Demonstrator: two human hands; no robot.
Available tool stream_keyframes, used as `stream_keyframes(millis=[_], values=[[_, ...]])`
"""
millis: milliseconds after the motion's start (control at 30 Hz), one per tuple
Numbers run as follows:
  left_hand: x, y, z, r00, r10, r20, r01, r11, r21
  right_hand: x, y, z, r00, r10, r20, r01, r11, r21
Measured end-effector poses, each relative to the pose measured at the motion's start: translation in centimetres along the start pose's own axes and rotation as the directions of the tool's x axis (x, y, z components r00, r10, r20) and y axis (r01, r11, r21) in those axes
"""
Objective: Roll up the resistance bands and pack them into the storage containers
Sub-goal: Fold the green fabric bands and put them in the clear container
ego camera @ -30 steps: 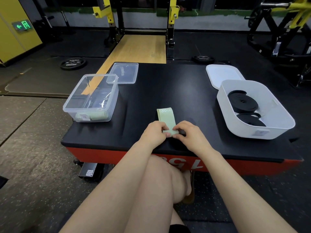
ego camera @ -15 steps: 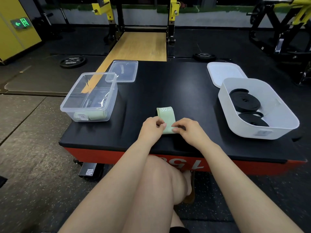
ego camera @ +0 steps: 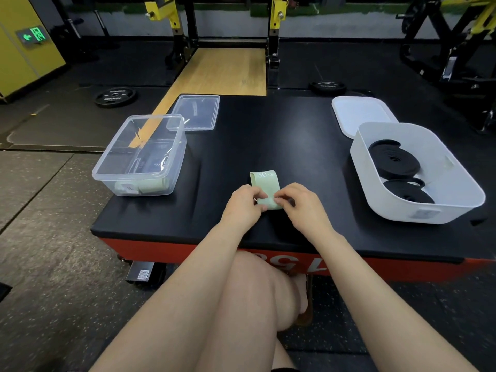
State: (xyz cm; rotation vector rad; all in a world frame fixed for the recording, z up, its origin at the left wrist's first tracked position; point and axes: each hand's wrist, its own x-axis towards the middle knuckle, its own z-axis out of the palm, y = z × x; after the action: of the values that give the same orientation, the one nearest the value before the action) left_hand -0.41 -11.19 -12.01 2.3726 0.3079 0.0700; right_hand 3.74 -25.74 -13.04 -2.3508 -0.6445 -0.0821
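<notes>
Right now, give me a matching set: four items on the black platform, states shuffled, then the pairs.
1. pale green flat band
2. coiled black bands
3. clear plastic lid
4. flat white lid

a. inside the white tub
b. behind the clear plastic container
c. pinched by left hand and right hand
d. behind the white tub

Pairs: 1-c, 2-a, 3-b, 4-d

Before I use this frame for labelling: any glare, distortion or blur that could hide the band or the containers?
Head view: wide-angle bending curves the platform edge and gym frames; the clear container carries reflections that muddle its contents; the green band is sharp, its printing only partly readable, its near end covered by the left hand and right hand; the white bin is evenly lit.
</notes>
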Motion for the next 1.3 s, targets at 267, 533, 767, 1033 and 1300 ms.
stream_keyframes(millis=[267, 533, 767, 1033, 1300], values=[[0.5, 0.0, 0.1, 0.999, -0.018, -0.035, 0.018, 1.0, 0.008, 0.6, 0.5, 0.2, 0.997, 0.005, 0.079, -0.004, 1.0, -0.021], [0.6, 0.2, 0.0, 0.995, 0.085, -0.057, -0.08, 0.993, 0.081, 2.1, 0.7, -0.1, 0.988, 0.046, 0.147, -0.038, 0.997, -0.062], [1.5, 0.9, -0.2, 1.0, 0.021, -0.014, -0.018, 0.982, 0.185, 2.5, 0.4, -0.2, 0.985, 0.116, 0.13, -0.108, 0.992, -0.065], [2.4, 1.0, -0.8, 0.999, -0.014, 0.042, 0.007, 0.988, 0.155, 1.2, 0.6, 0.7, 0.998, -0.03, -0.054, 0.026, 0.996, -0.081], [2.6, 0.8, -0.7, 0.998, 0.052, 0.044, -0.062, 0.964, 0.26, 2.2, 0.8, 0.7, 0.999, -0.044, 0.002, 0.044, 0.997, -0.06]])
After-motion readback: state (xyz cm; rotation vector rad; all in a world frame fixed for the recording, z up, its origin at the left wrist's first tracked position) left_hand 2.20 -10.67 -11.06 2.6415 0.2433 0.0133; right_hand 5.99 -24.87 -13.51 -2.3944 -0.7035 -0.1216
